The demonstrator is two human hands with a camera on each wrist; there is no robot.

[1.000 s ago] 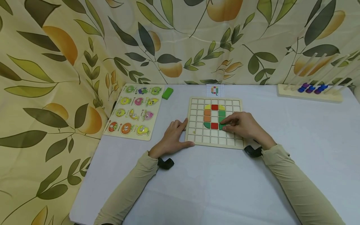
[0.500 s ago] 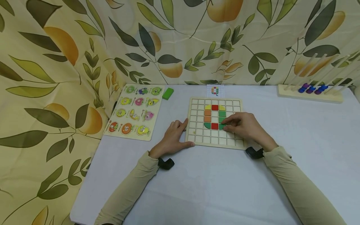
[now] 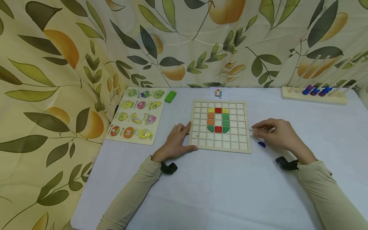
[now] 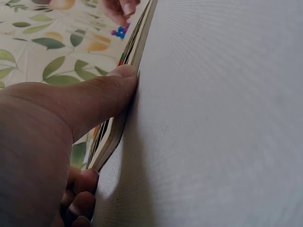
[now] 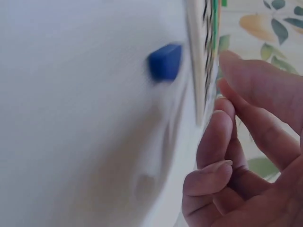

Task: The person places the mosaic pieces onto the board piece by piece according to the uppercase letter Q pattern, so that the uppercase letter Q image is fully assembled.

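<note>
A wooden grid board [image 3: 204, 142] lies on the table. Coloured tiles in it form a ring: red tiles [image 3: 218, 129], orange tiles [image 3: 210, 122], green tiles [image 3: 226, 122] and yellow corner pieces [image 3: 225, 110]. My left hand [image 3: 175, 142] rests at the board's lower left corner, its thumb [image 4: 106, 92] against the near edge and its fingers by the left edge. Right of the board, my right hand [image 3: 277, 133] hovers above the table, thumb and index apart with nothing between them. Just below its fingertips lies a small dark blue rounded piece [image 3: 261, 144], seen blurred in the right wrist view.
Behind the board lies a small pattern card [image 3: 218, 93]. To the left are a fruit puzzle board [image 3: 156, 127] and a green block [image 3: 170, 96]. A wooden peg stand [image 3: 316, 99] with blue and purple beads stands at the back right.
My right hand has left the green corner tile, which now lies in the board, and moved right off the board, uncovering the blue piece. My left hand has stayed put.
</note>
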